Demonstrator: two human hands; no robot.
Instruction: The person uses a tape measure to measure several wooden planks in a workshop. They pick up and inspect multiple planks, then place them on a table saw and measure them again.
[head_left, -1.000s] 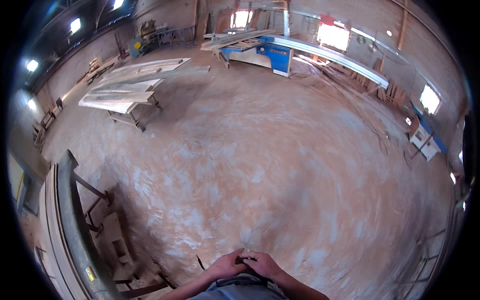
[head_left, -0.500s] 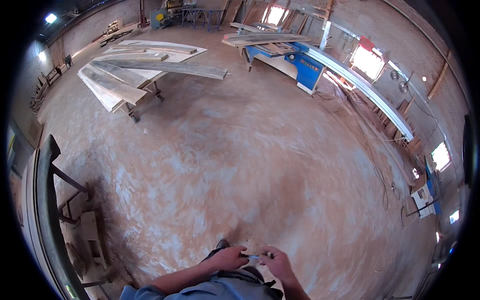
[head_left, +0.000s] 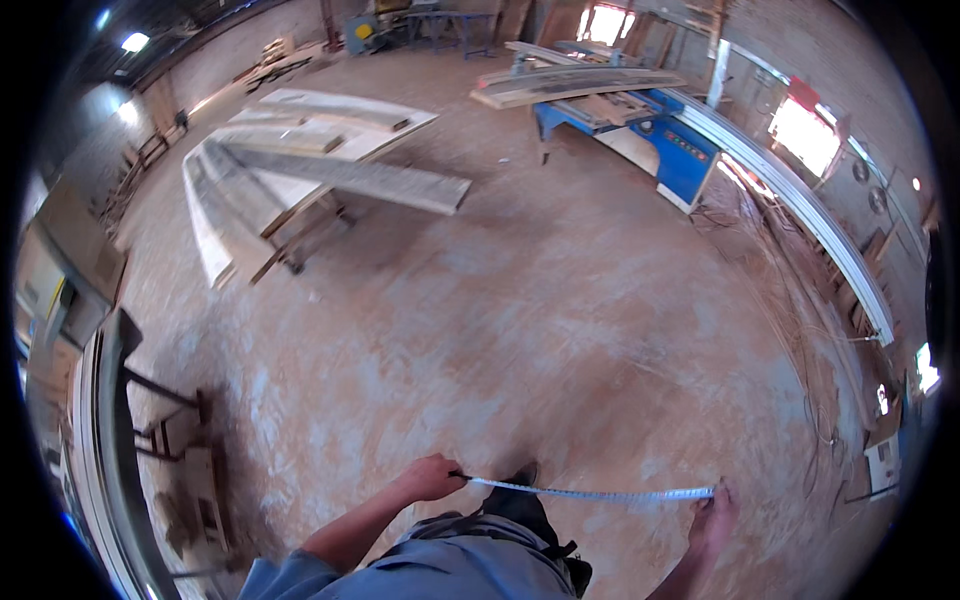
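A white tape measure (head_left: 600,494) stretches across in front of my body, sagging slightly between my two hands. My left hand (head_left: 433,478) is closed on its left end, where a small dark part shows at the fingers. At the other end, my right hand (head_left: 714,512) pinches the tape. Whether the case sits in one of the hands I cannot make out. Below the tape, a dark trouser leg and shoe (head_left: 524,474) show.
Ahead on the left, long boards (head_left: 350,178) lie on a wheeled trolley. A blue panel saw (head_left: 685,160) with planks and a long metal rail (head_left: 820,225) stands ahead right. Close on my left is a dark-edged bench (head_left: 118,350); cables trail along the right-hand floor.
My hands have moved apart, the right one far to the right, and the tape is now drawn out between them. The room has shifted rightward and downward in view.
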